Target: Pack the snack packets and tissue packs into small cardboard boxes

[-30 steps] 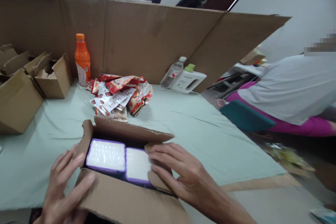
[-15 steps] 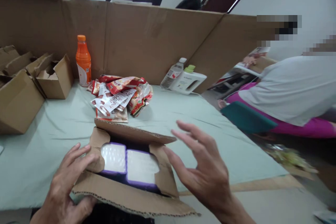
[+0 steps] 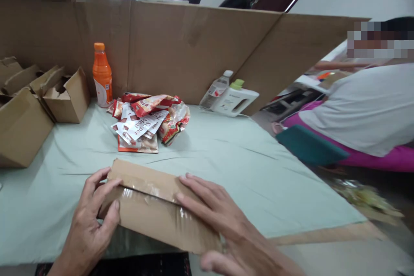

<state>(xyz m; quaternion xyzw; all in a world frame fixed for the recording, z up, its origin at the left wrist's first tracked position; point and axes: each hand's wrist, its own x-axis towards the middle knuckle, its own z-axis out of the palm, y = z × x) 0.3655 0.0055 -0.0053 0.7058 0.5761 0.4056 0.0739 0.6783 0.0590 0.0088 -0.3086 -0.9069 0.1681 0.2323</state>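
Observation:
A small cardboard box (image 3: 155, 220) lies tilted at the table's near edge, its two long flaps folded down and almost meeting in a narrow slit. Shiny clear tape shows on the flaps. My left hand (image 3: 93, 215) grips the box's left end, with fingertips on the far flap and the thumb on the near one. My right hand (image 3: 223, 215) rests on the right part of the lid, its fingers stretched flat and its thumb apart near the front edge. What the box contains is hidden under the flaps.
Beyond the box lie crumpled snack packets (image 3: 145, 116). An orange bottle (image 3: 102, 75) stands behind them, cardboard boxes (image 3: 29, 125) at left. A clear bottle (image 3: 217, 90) and a white jug (image 3: 236, 99) lean against the cardboard partition (image 3: 181, 47). A person (image 3: 365, 108) sits at right.
The box's long flaps have come down over the white, purple-edged packs inside. My right hand has moved left and down onto the lid. My left hand has closed around the left end.

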